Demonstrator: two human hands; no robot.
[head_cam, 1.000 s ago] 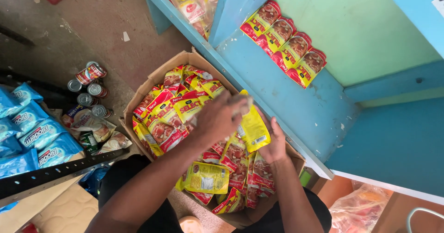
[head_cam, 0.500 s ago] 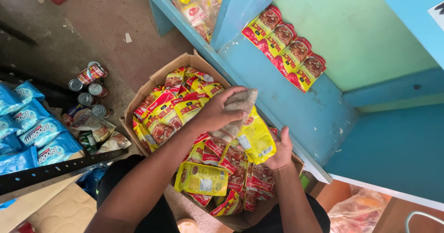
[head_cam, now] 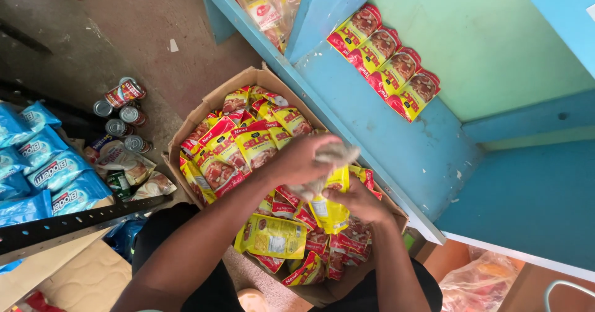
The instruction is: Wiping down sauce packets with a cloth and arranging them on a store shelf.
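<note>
1. Head view: left hand (head_cam: 304, 160) grips a blurred grey cloth (head_cam: 328, 163); right hand (head_cam: 359, 200) fingers pinch a yellow sachet (head_cam: 328, 210) over the cardboard box (head_cam: 204, 107).
2. Better to hold the sachet steady and wipe firmly, I judge.

Box (head_cam: 186, 140) of sachets (head_cam: 254, 146) sits on floor against shelf (head_cam: 396, 145), both hands (head_cam: 304, 160) above its middle; row of sachets (head_cam: 387, 70) lies on shelf behind box, cans (head_cam: 121, 117) stand on floor left of box, pouches (head_cam: 43, 175) further left.
</note>
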